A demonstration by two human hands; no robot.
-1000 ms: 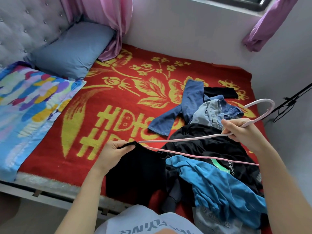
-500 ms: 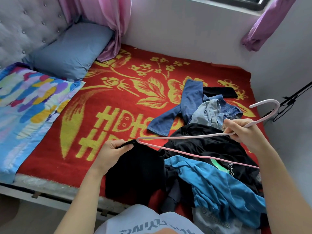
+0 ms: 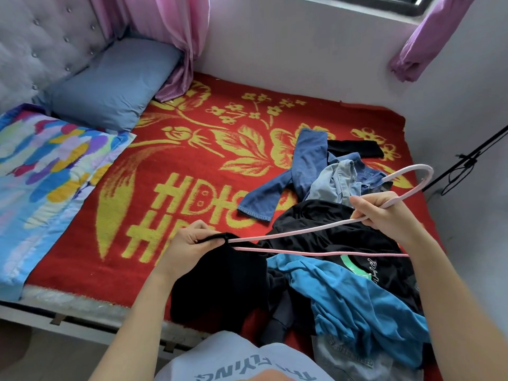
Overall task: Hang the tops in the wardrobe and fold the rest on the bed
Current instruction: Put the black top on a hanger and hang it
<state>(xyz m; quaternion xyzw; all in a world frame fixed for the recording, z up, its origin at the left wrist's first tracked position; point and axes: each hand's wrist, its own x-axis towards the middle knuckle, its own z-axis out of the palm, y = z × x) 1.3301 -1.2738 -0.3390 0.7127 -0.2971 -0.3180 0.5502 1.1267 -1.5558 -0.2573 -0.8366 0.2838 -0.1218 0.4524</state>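
Observation:
My right hand (image 3: 384,213) grips a pink hanger (image 3: 308,229) at its neck, the hook pointing up and right. My left hand (image 3: 192,243) pinches the edge of a black top (image 3: 222,281) that hangs over the bed's near edge. The hanger's left tip sits inside that pinched edge. Under the hanger lies another black garment (image 3: 330,232) with white lettering. A bright blue top (image 3: 357,303) lies crumpled in front of it. Blue jeans (image 3: 308,166) and a pale denim piece (image 3: 338,182) lie further back on the red and yellow blanket (image 3: 176,188).
A grey-blue pillow (image 3: 115,83) and a multicoloured quilt (image 3: 46,171) lie at the left. Pink curtains (image 3: 176,37) hang by the headboard and at the window. A white wall bounds the bed's far side. A black stand (image 3: 467,160) leans at the right.
The hanger's left tip has slid left into the black top's edge held by my left hand. My right hand shifted slightly left with the hanger.

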